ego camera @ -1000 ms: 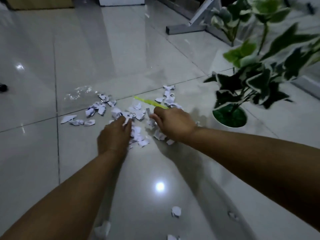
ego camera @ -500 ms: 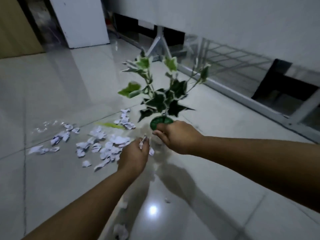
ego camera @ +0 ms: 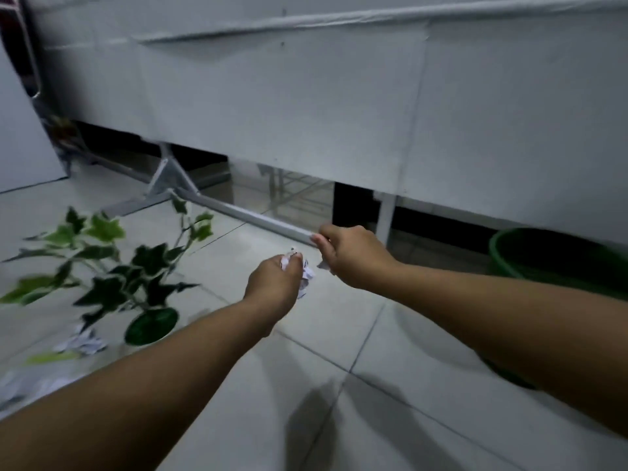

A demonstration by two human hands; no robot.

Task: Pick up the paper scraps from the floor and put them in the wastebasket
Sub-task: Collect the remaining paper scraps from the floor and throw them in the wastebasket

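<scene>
My left hand (ego camera: 275, 287) is raised above the tiled floor and grips a bunch of white paper scraps (ego camera: 307, 273) that stick out past its fingers. Just right of it, my right hand (ego camera: 351, 254) is curled round more scraps, a white bit showing under its fingers (ego camera: 324, 265). A green wastebasket (ego camera: 557, 260) stands on the floor at the far right, partly hidden behind my right forearm. More scraps lie on the floor at the lower left (ego camera: 83, 343), blurred.
A potted ivy plant (ego camera: 136, 277) stands at the left, near the leftover scraps. A white panel on a metal frame (ego camera: 238, 212) runs across the back. A yellow-green strip (ego camera: 51, 357) lies beside the scraps.
Both hands have lifted off the floor with scraps in them and swung right. The view has turned right, so the plant and scrap pile moved left and the green wastebasket came into sight.
</scene>
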